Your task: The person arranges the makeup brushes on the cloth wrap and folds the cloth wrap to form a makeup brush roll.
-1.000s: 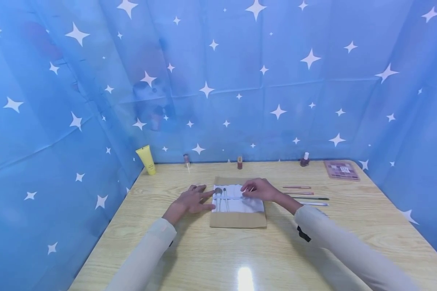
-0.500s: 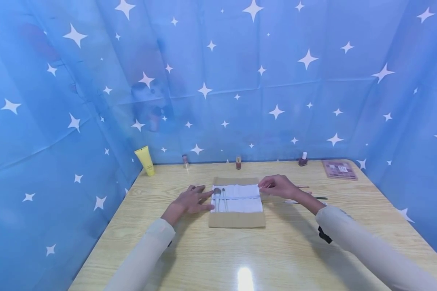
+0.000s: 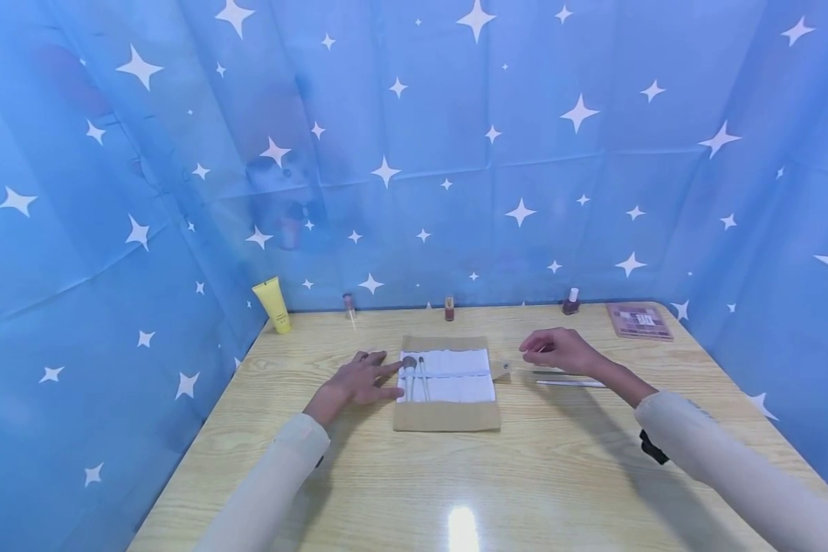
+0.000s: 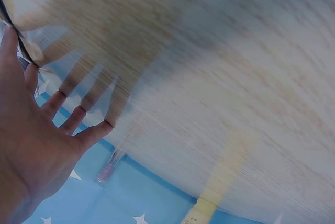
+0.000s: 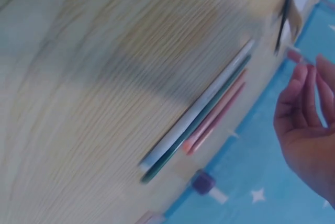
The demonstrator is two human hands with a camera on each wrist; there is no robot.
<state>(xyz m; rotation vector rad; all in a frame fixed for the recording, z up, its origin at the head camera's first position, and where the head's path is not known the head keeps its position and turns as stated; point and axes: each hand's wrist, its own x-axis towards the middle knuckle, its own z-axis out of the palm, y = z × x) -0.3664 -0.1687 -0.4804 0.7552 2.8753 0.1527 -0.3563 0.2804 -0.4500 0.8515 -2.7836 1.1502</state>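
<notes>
Released on both sides, the grip is clasping nothing: the left hand [image 3: 361, 381] is lying with fingers spread, its thumb and forefinger touching the left edge of the brush case [image 3: 447, 417], while the right hand [image 3: 560, 351] is hovering to the right of it, fingers bent and loosely gathered. The case is lying unrolled around the middle of the bench [image 3: 386, 479] — its strap [image 3: 501, 369] is jutting out to the right. Inside, a big brush [image 3: 410, 363] and a thin brush [image 3: 424, 376] are lying side by side in the left part. Below the right hand, a white stick [image 5: 196, 103], a green stick [image 5: 166, 154] and two pink sticks [image 5: 207, 120] are lying together. Along the far edge, a yellow tube [image 3: 272, 305], a small tube [image 3: 349, 306], a red bottle [image 3: 449, 308] and a dark bottle [image 3: 570, 303] are standing from left to right — and a palette [image 3: 639, 320] is lying at the far right.
</notes>
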